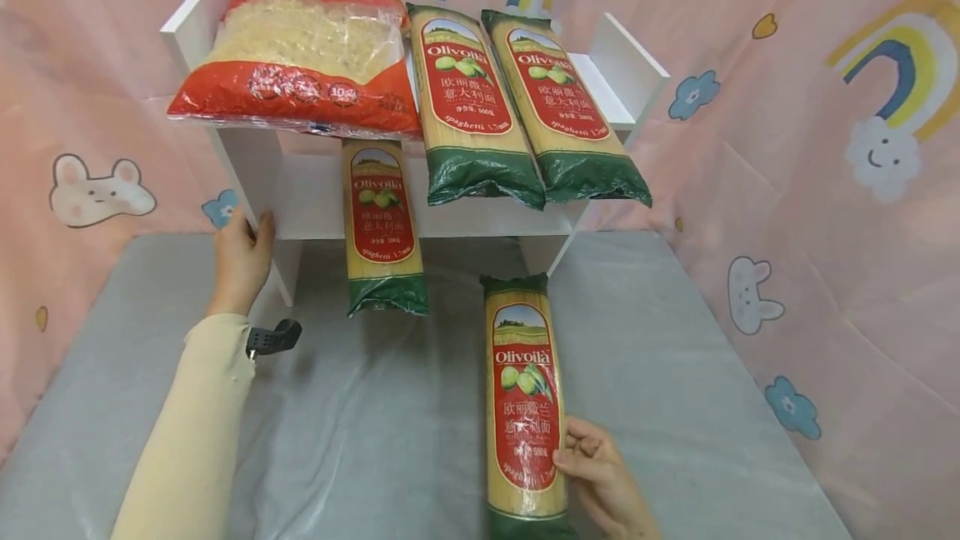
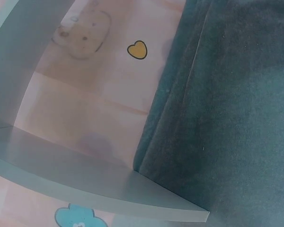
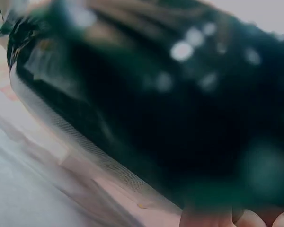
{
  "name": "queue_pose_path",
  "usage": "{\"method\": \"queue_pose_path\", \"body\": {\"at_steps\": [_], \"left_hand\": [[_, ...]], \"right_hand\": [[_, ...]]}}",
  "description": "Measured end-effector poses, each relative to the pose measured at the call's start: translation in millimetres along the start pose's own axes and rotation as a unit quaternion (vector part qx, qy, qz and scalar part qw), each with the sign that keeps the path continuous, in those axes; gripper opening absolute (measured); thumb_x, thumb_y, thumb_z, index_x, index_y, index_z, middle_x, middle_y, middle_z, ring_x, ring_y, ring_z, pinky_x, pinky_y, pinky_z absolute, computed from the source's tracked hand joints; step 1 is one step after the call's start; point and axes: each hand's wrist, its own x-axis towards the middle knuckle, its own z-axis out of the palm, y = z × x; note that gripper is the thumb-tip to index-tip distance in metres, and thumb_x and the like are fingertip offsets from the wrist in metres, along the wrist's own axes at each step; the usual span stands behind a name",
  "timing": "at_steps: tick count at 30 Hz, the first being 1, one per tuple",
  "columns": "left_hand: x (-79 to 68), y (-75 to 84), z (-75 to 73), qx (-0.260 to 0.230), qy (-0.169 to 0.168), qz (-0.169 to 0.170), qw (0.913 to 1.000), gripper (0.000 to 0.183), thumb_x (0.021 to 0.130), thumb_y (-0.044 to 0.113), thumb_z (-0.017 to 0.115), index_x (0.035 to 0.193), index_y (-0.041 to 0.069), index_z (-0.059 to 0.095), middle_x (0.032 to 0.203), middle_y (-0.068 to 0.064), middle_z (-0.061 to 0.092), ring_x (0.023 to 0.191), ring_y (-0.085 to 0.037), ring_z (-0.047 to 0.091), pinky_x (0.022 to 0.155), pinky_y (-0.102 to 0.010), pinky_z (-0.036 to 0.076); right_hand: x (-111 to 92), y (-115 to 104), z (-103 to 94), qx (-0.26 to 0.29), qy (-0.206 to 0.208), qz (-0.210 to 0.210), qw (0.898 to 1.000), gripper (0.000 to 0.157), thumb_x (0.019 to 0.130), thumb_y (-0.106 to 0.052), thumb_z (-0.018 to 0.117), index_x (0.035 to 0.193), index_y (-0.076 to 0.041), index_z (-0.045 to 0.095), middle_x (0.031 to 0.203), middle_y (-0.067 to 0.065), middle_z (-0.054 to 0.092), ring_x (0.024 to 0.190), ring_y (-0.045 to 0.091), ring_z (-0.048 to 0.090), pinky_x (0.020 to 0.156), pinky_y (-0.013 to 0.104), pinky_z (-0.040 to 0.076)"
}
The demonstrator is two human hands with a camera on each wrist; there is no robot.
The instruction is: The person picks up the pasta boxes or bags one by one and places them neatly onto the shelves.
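In the head view my left hand (image 1: pixel 242 261) grips the left side panel of a white shelf (image 1: pixel 247 182), thumb in front. The left wrist view shows the white shelf boards (image 2: pixel 85 165) without the hand. At the lower right, my right hand (image 1: pixel 603 473) holds a spaghetti pack (image 1: pixel 525 407) by its right edge, label up, in front of the shelf. The pack's green end (image 3: pixel 146 118) fills the right wrist view, with fingertips (image 3: pixel 206 218) under it. Another spaghetti pack (image 1: pixel 384 215) lies on the lower shelf board, its green end sticking out.
On the top board lie a large red pasta bag (image 1: pixel 307 48) and two spaghetti packs, the left one (image 1: pixel 476 98) beside the right one (image 1: pixel 566 107); their ends overhang the front. A grey cloth (image 1: pixel 360 423) covers the table, and a pink patterned curtain (image 1: pixel 750 190) hangs around it.
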Motion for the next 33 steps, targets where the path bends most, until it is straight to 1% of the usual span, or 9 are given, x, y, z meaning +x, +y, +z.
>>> {"method": "queue_pose_path", "body": {"at_steps": [2,8,14,17,20,25,29,33], "left_hand": [[-0.9,0.0,-0.1,0.000,-0.001,0.001,1.0000,0.021,0.096,0.006,0.048,0.106,-0.010,0.056,0.076,-0.027,0.058,0.058,0.004,0.038,0.054,-0.013,0.031],[-3.7,-0.7,-0.6,0.004,-0.004,-0.001,1.0000,0.020,0.096,0.006,0.048,0.104,-0.010,0.056,0.072,-0.024,0.056,0.056,0.001,0.038,0.053,-0.014,0.030],[-2.4,-0.6,-0.1,0.004,-0.008,0.000,1.0000,0.021,0.097,0.006,0.047,0.105,-0.010,0.055,0.072,-0.024,0.056,0.057,-0.005,0.039,0.053,-0.015,0.030],[-0.5,-0.2,0.1,0.006,-0.010,-0.002,0.9999,0.021,0.097,0.007,0.047,0.106,-0.010,0.055,0.071,-0.023,0.055,0.057,-0.006,0.039,0.052,-0.016,0.030],[0.5,1.0,-0.5,0.007,-0.015,-0.005,0.9998,0.022,0.098,0.009,0.046,0.106,-0.009,0.055,0.070,-0.021,0.054,0.056,-0.006,0.038,0.052,-0.016,0.030],[0.5,3.0,-2.3,-0.002,-0.012,-0.003,0.9999,0.020,0.097,0.007,0.046,0.101,-0.010,0.055,0.066,-0.017,0.049,0.053,-0.002,0.035,0.050,-0.017,0.028],[0.2,3.1,-2.8,0.003,-0.010,-0.004,0.9999,0.018,0.097,0.006,0.046,0.098,-0.010,0.054,0.063,-0.012,0.044,0.052,-0.003,0.033,0.049,-0.018,0.027],[-0.3,2.5,-1.3,0.011,-0.016,-0.009,0.9998,0.019,0.097,0.008,0.046,0.100,-0.009,0.054,0.064,-0.012,0.045,0.053,-0.006,0.034,0.049,-0.019,0.028]], "right_hand": [[-1,-3,0.2,0.000,-0.002,-0.005,1.000,0.040,0.087,0.015,0.042,0.112,-0.004,0.065,0.102,0.006,0.070,0.091,0.013,0.065,0.083,0.028,0.048],[-1,-13,2.0,-0.003,-0.041,-0.021,0.999,0.039,0.090,0.014,0.038,0.117,-0.001,0.062,0.106,0.008,0.069,0.095,0.016,0.064,0.085,0.029,0.047],[10,-26,7.0,-0.006,-0.064,-0.030,0.997,0.041,0.089,0.017,0.035,0.116,0.002,0.061,0.106,0.010,0.069,0.095,0.017,0.064,0.084,0.030,0.048],[16,-30,10.9,-0.001,-0.074,-0.035,0.997,0.041,0.088,0.018,0.034,0.117,0.005,0.060,0.106,0.011,0.068,0.095,0.017,0.064,0.085,0.030,0.048],[19,-33,14.4,0.002,-0.076,-0.039,0.996,0.040,0.089,0.017,0.035,0.118,0.005,0.059,0.107,0.011,0.068,0.096,0.018,0.064,0.085,0.031,0.048],[27,-35,17.1,-0.020,-0.067,-0.044,0.997,0.038,0.089,0.016,0.037,0.117,0.003,0.061,0.106,0.011,0.069,0.095,0.018,0.065,0.083,0.031,0.049],[38,-37,17.4,-0.039,-0.065,-0.053,0.996,0.038,0.088,0.016,0.038,0.114,0.002,0.062,0.104,0.010,0.069,0.094,0.018,0.065,0.082,0.030,0.049],[50,-39,16.9,-0.056,-0.061,-0.069,0.994,0.038,0.088,0.016,0.038,0.112,0.000,0.063,0.101,0.008,0.069,0.092,0.017,0.064,0.080,0.030,0.049]]}}
